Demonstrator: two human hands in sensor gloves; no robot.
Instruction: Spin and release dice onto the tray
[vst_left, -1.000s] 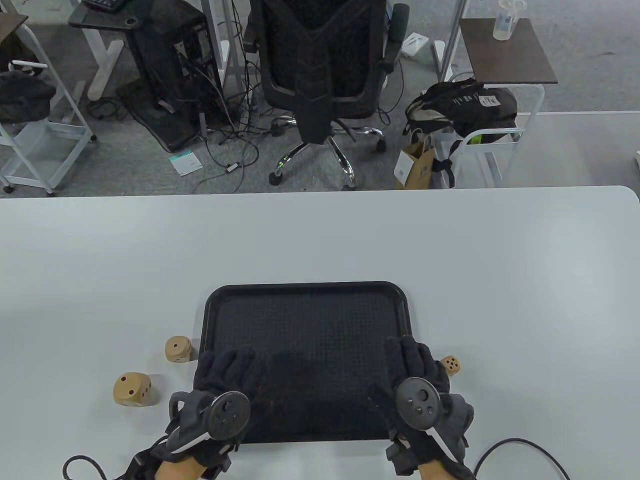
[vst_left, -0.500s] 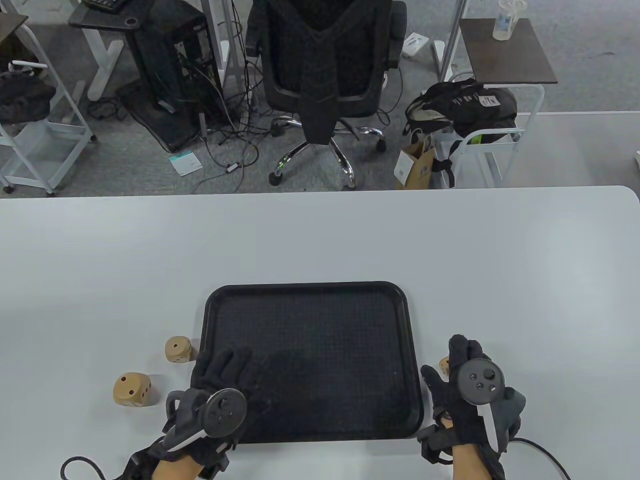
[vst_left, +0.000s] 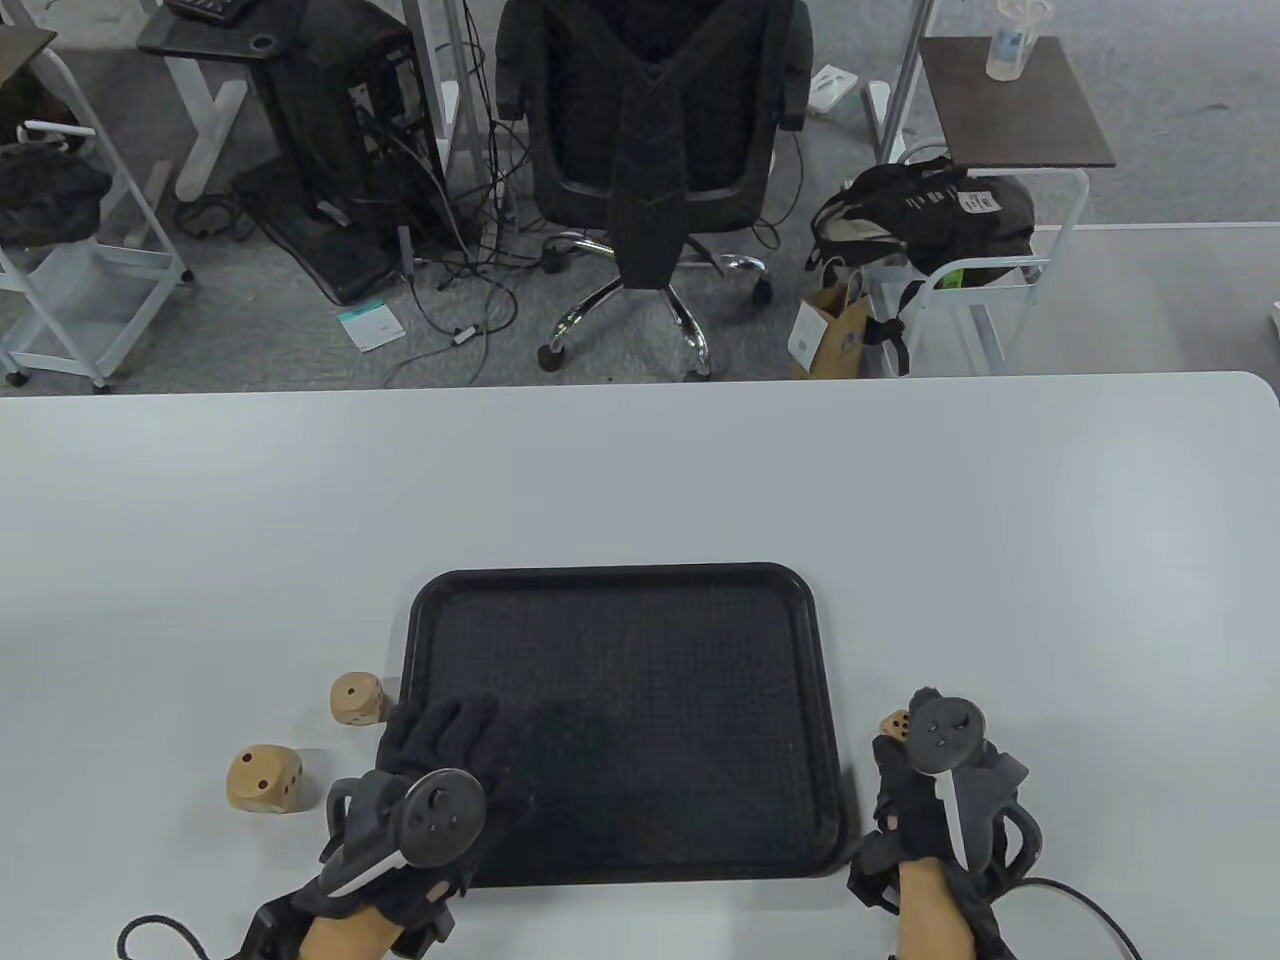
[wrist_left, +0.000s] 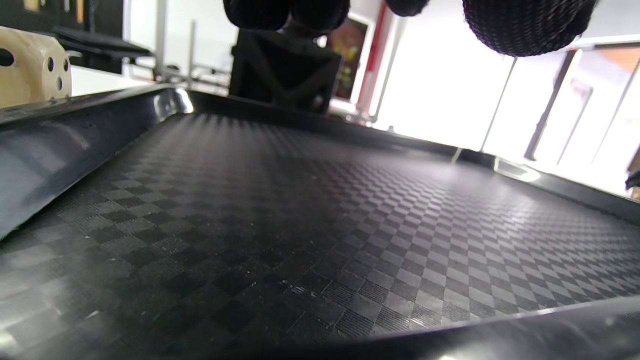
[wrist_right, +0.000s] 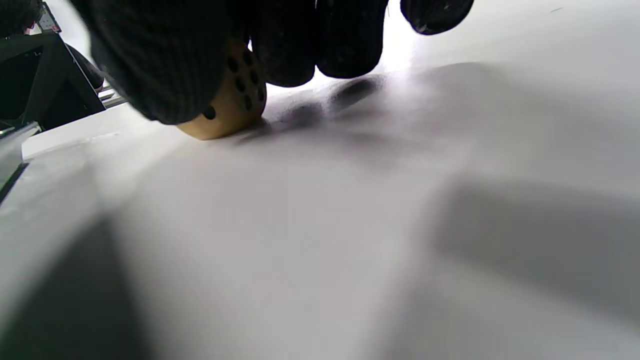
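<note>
Two wooden dice sit on the white table (vst_left: 640, 480) off the tray's left side: the nearer die (vst_left: 357, 698) lies just beside the black tray (vst_left: 620, 580), close to the left hand's fingers, and the larger die (vst_left: 264, 779) rests further left, apart from both. The tray's checkered floor holds no dice; in the left wrist view the nearer die (wrist_left: 30, 65) peeks over the tray's left rim (wrist_left: 75, 130). The left hand (vst_left: 440, 760) lies over the tray's near left corner, fingers spread flat and relaxed, holding nothing, its round tracker on the back of it. On the other side the small die (vst_left: 895, 725) sits on the table just right of the tray, and the right hand (vst_left: 935, 790) is on it: the right wrist view shows the thumb and fingers (wrist_right: 165, 75) curled round the small die (wrist_right: 225, 107), which touches the tabletop. Cables trail from both wrists toward the near edge. Beyond the table there is grey carpet, a black office chair (vst_left: 650, 130), a computer tower (vst_left: 340, 150) with a tangle of wires, a backpack (vst_left: 920, 215) on a white rack, and a small brown side table (vst_left: 1010, 100) with a bottle (vst_left: 1012, 40) on it. Half a second ago the right hand stood more upright with fingers raised over the die; now it has come down and closed about it, while the left hand has barely shifted.
</note>
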